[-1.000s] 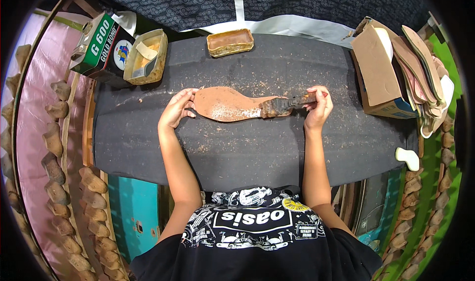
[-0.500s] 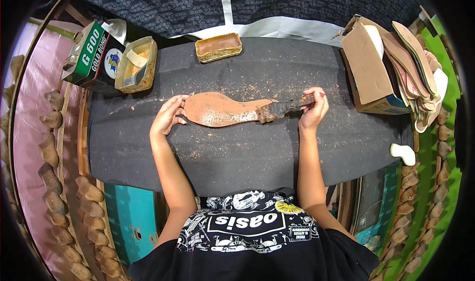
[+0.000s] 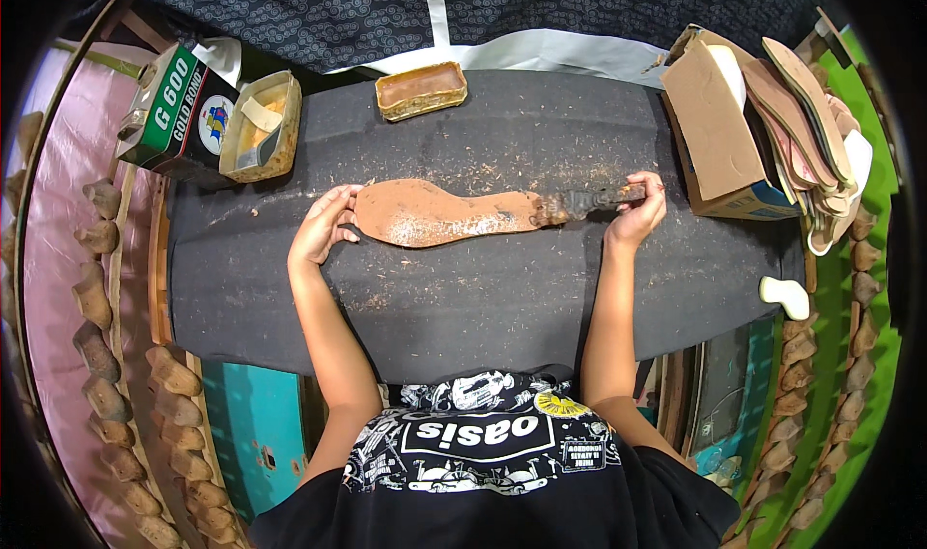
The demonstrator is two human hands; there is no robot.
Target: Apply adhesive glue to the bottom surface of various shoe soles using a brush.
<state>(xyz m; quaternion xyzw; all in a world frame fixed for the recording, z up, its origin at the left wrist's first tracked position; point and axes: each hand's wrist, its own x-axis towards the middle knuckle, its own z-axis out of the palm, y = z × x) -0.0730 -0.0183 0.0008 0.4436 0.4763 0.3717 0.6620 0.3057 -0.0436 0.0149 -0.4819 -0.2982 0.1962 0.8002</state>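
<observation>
A brown shoe sole (image 3: 435, 213) lies lengthwise across the dark tabletop, its broad end to the left and its narrow end to the right. Part of its surface has a wet shine. My left hand (image 3: 324, 226) is closed on the edge of the broad end, thumb and fingers on either side. In my right hand (image 3: 639, 213) is the handle of a dark, crusted brush (image 3: 586, 201). The brush's ragged tip rests on the narrow end of the sole, partly covering it.
At the back left stand a large metal can (image 3: 179, 114) and a shallow tub (image 3: 232, 163) holding flat scraper-like pieces. A small tray of brown stuff (image 3: 422, 105) sits at the far edge. At right are a cardboard box (image 3: 710, 129) of soles and a white shaped piece (image 3: 784, 298). Shavings litter the cloth.
My right hand has drawn the brush rightward along the sole, from its narrow part toward its right end. My left hand still grips the broad end.
</observation>
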